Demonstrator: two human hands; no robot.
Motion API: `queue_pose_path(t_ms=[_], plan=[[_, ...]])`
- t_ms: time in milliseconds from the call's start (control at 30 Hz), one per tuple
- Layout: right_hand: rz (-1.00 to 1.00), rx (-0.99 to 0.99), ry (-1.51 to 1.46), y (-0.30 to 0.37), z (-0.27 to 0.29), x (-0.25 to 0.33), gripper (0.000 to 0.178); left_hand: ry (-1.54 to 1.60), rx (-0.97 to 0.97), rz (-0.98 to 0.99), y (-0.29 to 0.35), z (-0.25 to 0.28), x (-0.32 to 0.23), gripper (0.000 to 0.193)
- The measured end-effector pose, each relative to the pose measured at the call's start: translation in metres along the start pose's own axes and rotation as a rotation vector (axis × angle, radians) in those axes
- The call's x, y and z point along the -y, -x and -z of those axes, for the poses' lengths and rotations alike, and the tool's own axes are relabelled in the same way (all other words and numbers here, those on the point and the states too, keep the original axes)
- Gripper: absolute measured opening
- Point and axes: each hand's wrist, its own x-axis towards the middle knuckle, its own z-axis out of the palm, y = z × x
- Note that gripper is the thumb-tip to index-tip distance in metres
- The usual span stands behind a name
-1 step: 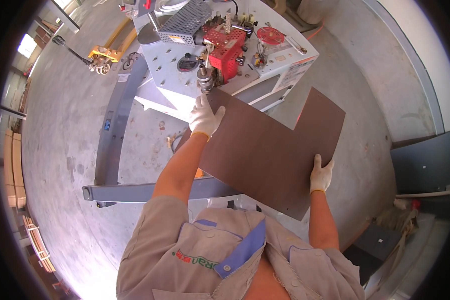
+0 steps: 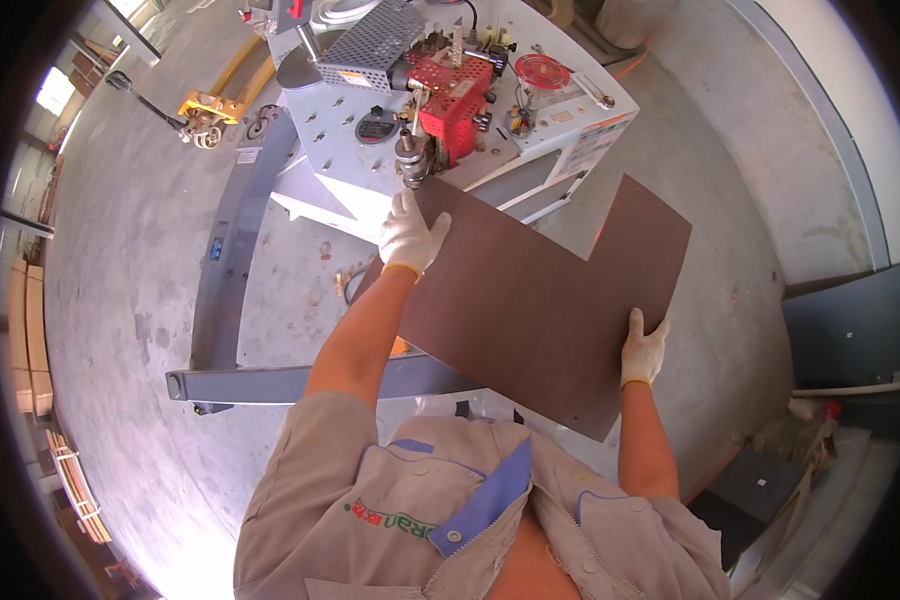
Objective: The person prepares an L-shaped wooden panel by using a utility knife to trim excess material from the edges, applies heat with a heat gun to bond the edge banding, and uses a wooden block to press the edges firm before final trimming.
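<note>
A flat dark brown panel with an L-shaped cutout and small corner holes lies slanted across the view in front of me. My left hand, in a white glove, rests on its far left corner, just below the metal spindle of a machine; some fingertips are hard to make out there. On the right edge, my gloved right hand holds the panel, thumb up and the other fingers partly hidden. The red guarded machine head stands beyond the panel's far left corner.
A pale machine table carries a perforated grey guard and a red coil. Grey beams run low at the left. A yellow pallet jack stands farther off. Dark panels lean at the right wall.
</note>
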Motion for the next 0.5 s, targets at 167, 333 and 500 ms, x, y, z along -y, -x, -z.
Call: queue_pose_path(t_ms=[167, 333, 500], plan=[[0.048, -0.011, -0.01, -0.003, -0.001, -0.005, 0.099, 0.034, 0.011, -0.001, 0.003, 0.002, 0.002, 0.108], [0.058, 0.019, 0.016, -0.01, -0.001, -0.004, 0.101, 0.033, 0.019, 0.028, 0.011, 0.007, 0.004, 0.104], [0.137, 0.023, 0.009, -0.016, -0.004, 0.0, 0.102, -0.024, 0.04, 0.074, 0.009, 0.005, 0.01, 0.1]])
